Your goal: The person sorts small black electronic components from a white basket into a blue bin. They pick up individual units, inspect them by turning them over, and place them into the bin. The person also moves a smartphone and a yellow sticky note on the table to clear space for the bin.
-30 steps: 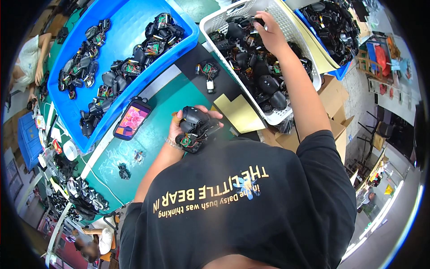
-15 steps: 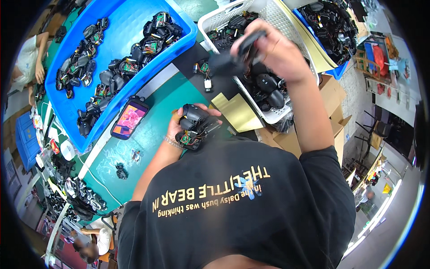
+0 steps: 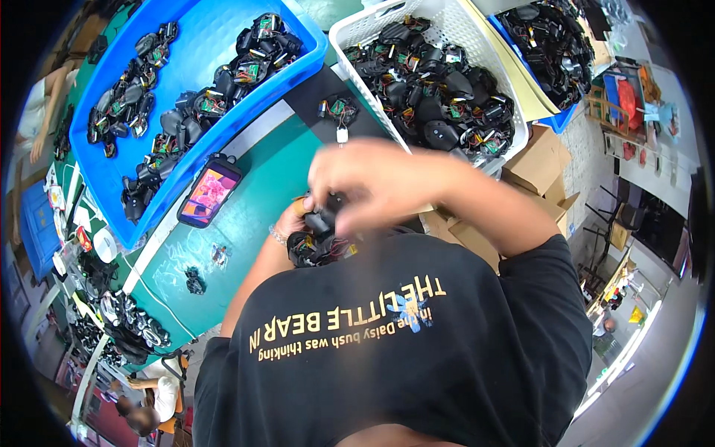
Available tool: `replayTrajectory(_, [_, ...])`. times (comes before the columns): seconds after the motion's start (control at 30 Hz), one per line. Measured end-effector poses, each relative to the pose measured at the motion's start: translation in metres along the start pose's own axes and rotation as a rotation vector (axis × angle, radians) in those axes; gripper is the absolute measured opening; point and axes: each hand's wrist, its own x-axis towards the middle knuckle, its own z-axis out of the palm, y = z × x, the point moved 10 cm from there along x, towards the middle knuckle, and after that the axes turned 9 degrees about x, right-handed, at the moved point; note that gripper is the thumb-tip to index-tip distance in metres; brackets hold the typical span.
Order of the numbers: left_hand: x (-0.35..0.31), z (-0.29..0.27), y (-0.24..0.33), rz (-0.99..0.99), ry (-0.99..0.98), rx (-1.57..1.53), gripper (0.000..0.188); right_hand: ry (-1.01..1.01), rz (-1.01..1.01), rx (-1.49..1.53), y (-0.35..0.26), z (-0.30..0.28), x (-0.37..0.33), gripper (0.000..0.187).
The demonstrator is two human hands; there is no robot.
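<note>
My left hand [image 3: 296,214] is closed around black plastic electronic assemblies [image 3: 313,248] with wires, close in front of my chest. My right hand [image 3: 372,179], smeared by motion, covers part of them from above. Whether its fingers hold anything cannot be made out. Just beyond, on a black mat, lies another wired assembly [image 3: 339,110] with a white connector [image 3: 342,135]. At the right stands a white perforated basket [image 3: 477,18] heaped with similar black shells, green circuit boards and wires.
A large blue bin [image 3: 197,33] at the left holds rows of such assemblies. Beside it lies a phone [image 3: 211,194] with a lit screen. A small black part [image 3: 195,280] rests on the green table [image 3: 257,175]. Cardboard boxes [image 3: 538,167] stand at the right; other people sit at the left.
My right hand has swung left and nearer, from over the white basket to above my left hand. It held a black part before. My left hand stays nearly in place with its assemblies.
</note>
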Motion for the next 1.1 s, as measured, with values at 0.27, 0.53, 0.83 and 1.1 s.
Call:
replayTrajectory(0.27, [-0.003,0.006,0.004,0.011,-0.114,0.090,0.063,0.577,0.597,-1.159,0.204,-0.230,-0.054,0.035])
replayTrajectory(0.53, [-0.007,-0.012,0.006,0.078,-0.025,-0.126,0.059,0.671,0.532,-1.230,0.192,-0.236,-0.052,0.026])
replayTrajectory(0.83, [-0.011,-0.022,0.009,0.125,-0.012,-0.158,0.061,0.813,-0.042,0.881,0.124,-0.204,-0.067,0.028])
replayTrajectory(1.1, [-0.013,-0.022,0.027,0.222,-0.085,-0.253,0.064,0.225,-0.427,1.137,-0.007,-0.122,0.001,0.029])
